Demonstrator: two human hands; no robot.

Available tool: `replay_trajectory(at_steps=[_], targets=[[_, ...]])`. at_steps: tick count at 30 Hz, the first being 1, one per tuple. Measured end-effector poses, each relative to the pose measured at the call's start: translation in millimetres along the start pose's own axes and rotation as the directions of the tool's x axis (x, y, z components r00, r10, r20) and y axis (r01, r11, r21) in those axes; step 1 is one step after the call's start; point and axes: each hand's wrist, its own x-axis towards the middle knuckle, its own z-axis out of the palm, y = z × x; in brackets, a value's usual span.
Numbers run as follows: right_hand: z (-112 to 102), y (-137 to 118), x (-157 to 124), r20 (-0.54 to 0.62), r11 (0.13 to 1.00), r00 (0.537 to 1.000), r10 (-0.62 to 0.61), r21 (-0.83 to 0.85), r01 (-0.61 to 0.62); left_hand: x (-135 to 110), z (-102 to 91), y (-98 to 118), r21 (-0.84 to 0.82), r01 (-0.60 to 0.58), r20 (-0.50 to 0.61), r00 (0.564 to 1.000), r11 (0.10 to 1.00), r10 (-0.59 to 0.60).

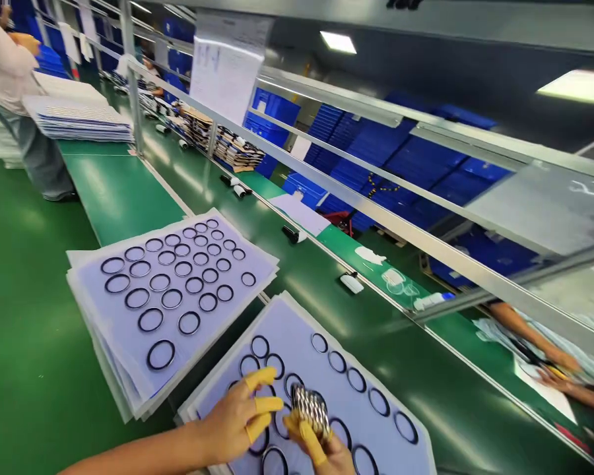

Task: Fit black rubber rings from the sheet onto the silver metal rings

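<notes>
Head view: right hand (323,446) partly hides ring stack (311,406).

A thick pile of white sheets (82,120) is set on the far end of the green surface (116,181), and a person in a pale top and grey-blue trousers (10,92) is seen just beside it. A white printed paper (228,69) is hung from the silver metal frame (366,201). Behind the frame, blue plastic crates (371,142) are stacked. Small black-and-white objects (351,283) are spaced along the green strip, their kind left unclear. Farther back, flat brown and white pieces (237,150) are heaped. Rectangular white ceiling lights (337,42) are mounted overhead.
</notes>
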Motion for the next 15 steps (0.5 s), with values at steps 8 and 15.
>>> replay_trajectory(at_steps=[8,15], targets=[[-19,27,125,-0.123,0.768,0.927,-0.355,-0.603,0.214,-32,-4.4,-43,0.055,0.087,-0.073,0.994,0.995,-0.083],[-3,37,201,-0.022,0.608,0.888,-0.459,-0.737,0.296,-32,-7.3,-66,0.066,0.065,-0.110,0.992,0.996,-0.058]])
